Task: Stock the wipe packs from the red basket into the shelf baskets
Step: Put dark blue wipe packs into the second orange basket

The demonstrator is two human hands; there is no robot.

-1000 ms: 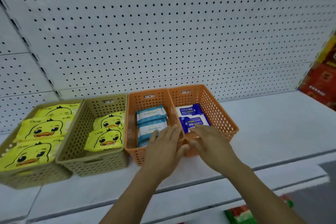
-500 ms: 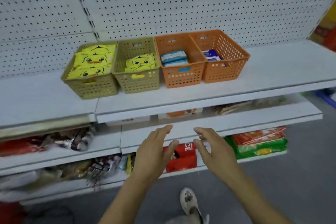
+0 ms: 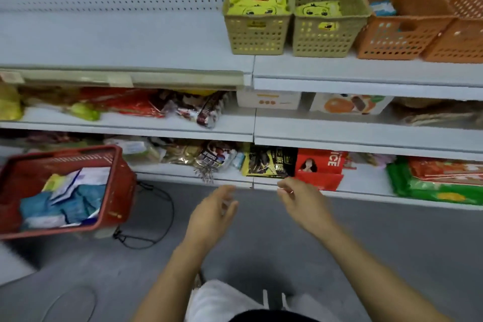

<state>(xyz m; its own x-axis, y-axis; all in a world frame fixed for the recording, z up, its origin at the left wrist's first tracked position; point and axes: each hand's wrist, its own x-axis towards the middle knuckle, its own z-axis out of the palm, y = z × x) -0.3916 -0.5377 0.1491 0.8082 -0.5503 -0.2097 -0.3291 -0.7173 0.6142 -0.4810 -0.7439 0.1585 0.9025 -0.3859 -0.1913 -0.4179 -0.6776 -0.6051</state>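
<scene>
Down-left of me: red basket [image 3: 122, 191] holding wipe packs [image 3: 65, 204]
Nearer: my left hand [image 3: 211, 214]
Fingers: left hand and right hand [image 3: 303, 204] loose, empty

Forearms bare along the whole length in view. My left hand [image 3: 211, 214] and right hand [image 3: 303, 204] bare too, fingertips blurred. Pale, whitish trousers [image 3: 222, 300] below. A curved strip of black cloth [image 3: 274, 317] at the bottom edge; which garment, can't tell. Dark shoe [image 3: 273, 299], white stripes.
</scene>
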